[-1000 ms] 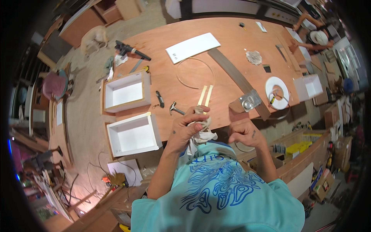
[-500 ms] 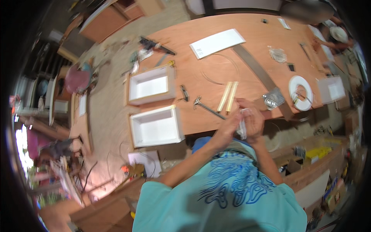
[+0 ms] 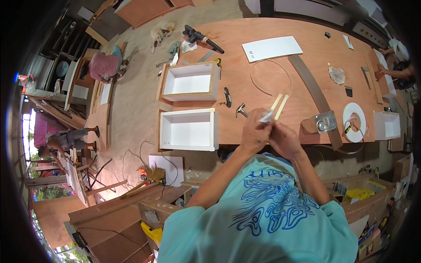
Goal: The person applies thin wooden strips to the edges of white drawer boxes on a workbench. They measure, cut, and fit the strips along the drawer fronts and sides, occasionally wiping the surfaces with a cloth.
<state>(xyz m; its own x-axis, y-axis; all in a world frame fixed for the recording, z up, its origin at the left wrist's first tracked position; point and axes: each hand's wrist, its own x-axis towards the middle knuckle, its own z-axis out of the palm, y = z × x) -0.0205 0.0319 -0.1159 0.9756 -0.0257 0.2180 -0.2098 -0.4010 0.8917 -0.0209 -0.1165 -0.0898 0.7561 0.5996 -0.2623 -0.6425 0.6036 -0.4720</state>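
My left hand [image 3: 253, 135] is closed round a small crumpled whitish plastic piece [image 3: 266, 116], whose top pokes out above the fingers. Pressed close beside it is my right hand [image 3: 284, 139], fingers curled in; what they grip is hidden. Both hands are held over the near edge of the wooden table [image 3: 237, 131]. Two pale narrow strips [image 3: 280, 107] lie just beyond the fingers. A claw hammer [image 3: 240, 111] lies left of my left hand, its handle partly covered. Farther left is a black utility knife [image 3: 227, 97].
Two white drawer boxes [image 3: 215, 131] stand at the left. On the right are a metal tin [image 3: 324, 122], a brown strip [image 3: 311, 87] and a white roll [image 3: 349, 110]. A white panel [image 3: 272, 48] and a leaf blower [image 3: 202, 39] lie farther back. Other people work at both sides.
My view has shifted, so the table sits farther right. Both hands have tilted; the whitish plastic, earlier hanging below the fingers, now sticks up above my left hand.
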